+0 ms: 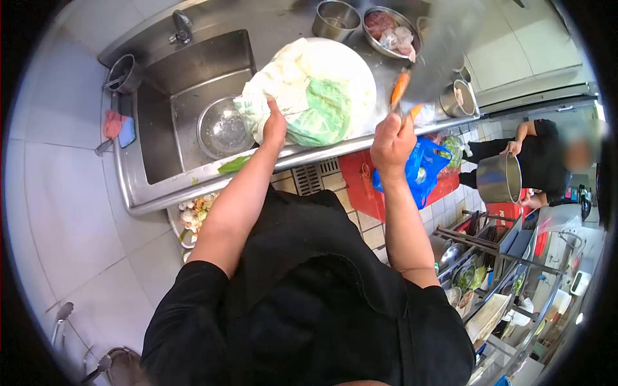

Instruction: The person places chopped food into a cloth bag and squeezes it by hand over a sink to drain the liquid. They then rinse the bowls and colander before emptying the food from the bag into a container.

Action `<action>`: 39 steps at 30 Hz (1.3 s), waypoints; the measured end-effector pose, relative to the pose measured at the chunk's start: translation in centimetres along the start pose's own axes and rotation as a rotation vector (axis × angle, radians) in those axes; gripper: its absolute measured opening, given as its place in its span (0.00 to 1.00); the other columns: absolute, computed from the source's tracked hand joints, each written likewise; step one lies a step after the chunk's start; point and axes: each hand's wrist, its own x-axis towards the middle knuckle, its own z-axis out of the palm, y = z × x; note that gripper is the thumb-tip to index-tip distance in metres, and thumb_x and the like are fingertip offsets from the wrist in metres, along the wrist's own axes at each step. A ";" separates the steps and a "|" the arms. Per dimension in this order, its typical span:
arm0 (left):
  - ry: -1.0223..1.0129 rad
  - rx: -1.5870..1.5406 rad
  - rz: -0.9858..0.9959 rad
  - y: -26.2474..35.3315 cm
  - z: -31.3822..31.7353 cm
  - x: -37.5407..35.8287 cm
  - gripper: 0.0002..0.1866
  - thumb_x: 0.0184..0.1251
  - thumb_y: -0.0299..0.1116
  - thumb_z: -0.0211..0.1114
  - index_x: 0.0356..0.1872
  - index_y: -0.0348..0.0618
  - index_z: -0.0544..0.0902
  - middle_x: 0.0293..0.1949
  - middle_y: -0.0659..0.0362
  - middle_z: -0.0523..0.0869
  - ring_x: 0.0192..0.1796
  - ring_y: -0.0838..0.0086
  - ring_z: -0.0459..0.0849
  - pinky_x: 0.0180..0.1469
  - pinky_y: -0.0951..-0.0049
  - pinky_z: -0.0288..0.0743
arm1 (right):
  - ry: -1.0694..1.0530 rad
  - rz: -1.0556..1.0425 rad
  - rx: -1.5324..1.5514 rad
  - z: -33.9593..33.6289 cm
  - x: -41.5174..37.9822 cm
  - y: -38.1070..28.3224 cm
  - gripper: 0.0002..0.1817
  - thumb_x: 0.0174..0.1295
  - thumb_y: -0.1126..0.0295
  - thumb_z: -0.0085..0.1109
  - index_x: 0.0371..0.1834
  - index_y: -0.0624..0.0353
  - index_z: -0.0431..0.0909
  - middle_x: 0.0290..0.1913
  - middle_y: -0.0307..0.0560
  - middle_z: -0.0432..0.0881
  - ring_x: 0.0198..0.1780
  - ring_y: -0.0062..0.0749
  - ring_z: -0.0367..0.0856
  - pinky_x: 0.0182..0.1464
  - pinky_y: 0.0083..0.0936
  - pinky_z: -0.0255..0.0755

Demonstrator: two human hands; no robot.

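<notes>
A white plastic bag with green print (325, 109) lies on a round white cutting board (357, 71) at the counter's front edge. My left hand (275, 123) grips the bag's left side, fingers partly hidden in its folds. To the right of the board, my right hand (393, 143) is closed on a cleaver, whose broad grey blade (444, 55) is smeared by motion. Orange carrots (400, 87) show beside the blade, just beyond my right hand; whether they touch the hand or blade I cannot tell.
Left is a sink (158, 151) holding a metal bowl (224, 127). A pot (336, 20) and a bowl of meat (391, 32) stand behind the board. Below the counter are a red crate (357, 186) and a blue bag (421, 170). A person at right holds a large pot (499, 179).
</notes>
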 end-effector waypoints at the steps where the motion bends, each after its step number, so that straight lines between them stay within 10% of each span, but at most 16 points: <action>1: -0.018 -0.001 -0.021 0.3 -0.1 -0.1 0.48 0.77 0.69 0.39 0.71 0.27 0.68 0.71 0.46 0.73 0.70 0.60 0.71 0.70 0.68 0.64 | 0.000 -0.010 0.003 1.3 -1.1 3.2 0.24 0.77 0.49 0.47 0.36 0.61 0.76 0.29 0.63 0.84 0.32 0.64 0.83 0.35 0.51 0.74; 5: -0.015 0.013 -0.062 2.0 0.2 -1.8 0.48 0.77 0.70 0.39 0.72 0.28 0.68 0.71 0.46 0.73 0.71 0.59 0.71 0.71 0.68 0.62 | -0.628 0.338 -0.736 4.3 -5.6 13.5 0.36 0.75 0.39 0.37 0.47 0.66 0.81 0.40 0.74 0.85 0.47 0.67 0.85 0.52 0.58 0.76; 13: 0.019 0.004 -0.063 2.6 0.2 -2.2 0.54 0.72 0.75 0.33 0.70 0.26 0.70 0.71 0.39 0.71 0.75 0.53 0.67 0.74 0.66 0.59 | -0.045 0.132 -0.038 1.7 2.6 6.5 0.20 0.76 0.56 0.51 0.35 0.64 0.78 0.28 0.65 0.81 0.33 0.66 0.80 0.37 0.52 0.73; 15: 0.029 -0.001 -0.062 2.8 0.3 -2.1 0.54 0.72 0.75 0.33 0.70 0.26 0.70 0.71 0.40 0.72 0.74 0.53 0.67 0.73 0.67 0.59 | -0.086 -0.024 -0.516 3.6 -0.8 11.4 0.24 0.77 0.51 0.47 0.37 0.63 0.79 0.33 0.67 0.83 0.39 0.67 0.83 0.42 0.53 0.74; 17: 0.042 -0.009 -0.069 2.1 0.3 -2.6 0.54 0.73 0.75 0.34 0.70 0.27 0.70 0.71 0.40 0.72 0.74 0.53 0.68 0.73 0.67 0.59 | -0.677 0.405 -0.675 4.2 -3.7 15.6 0.32 0.76 0.43 0.41 0.44 0.65 0.81 0.47 0.76 0.81 0.56 0.69 0.79 0.58 0.58 0.71; 24: 0.035 -0.276 -0.044 1.9 0.5 -1.3 0.47 0.77 0.66 0.46 0.72 0.24 0.65 0.72 0.47 0.71 0.71 0.61 0.69 0.73 0.68 0.59 | -0.206 0.184 -0.152 1.1 3.8 7.7 0.21 0.76 0.57 0.50 0.29 0.63 0.74 0.28 0.65 0.81 0.36 0.64 0.83 0.34 0.52 0.73; 26: 0.203 -0.185 -0.037 0.2 0.2 0.6 0.49 0.74 0.69 0.48 0.73 0.26 0.65 0.72 0.46 0.71 0.71 0.60 0.69 0.73 0.66 0.60 | -0.359 0.030 -0.475 2.1 0.7 14.3 0.22 0.76 0.54 0.48 0.33 0.62 0.78 0.31 0.65 0.83 0.36 0.62 0.85 0.35 0.52 0.76; 28: 0.163 -0.090 -0.049 1.4 0.6 -1.3 0.50 0.72 0.74 0.44 0.72 0.33 0.70 0.67 0.46 0.76 0.63 0.60 0.75 0.66 0.61 0.68 | -0.876 0.301 -0.612 1.3 -0.6 17.6 0.33 0.76 0.43 0.33 0.49 0.60 0.82 0.50 0.64 0.85 0.52 0.62 0.83 0.55 0.54 0.75; 39: 0.028 -0.414 0.414 11.7 7.2 -7.4 0.30 0.83 0.53 0.45 0.64 0.33 0.75 0.61 0.49 0.82 0.64 0.63 0.80 0.68 0.65 0.70 | -0.743 0.066 -0.519 4.5 15.6 17.6 0.35 0.71 0.35 0.43 0.42 0.57 0.86 0.35 0.55 0.89 0.41 0.54 0.88 0.45 0.48 0.80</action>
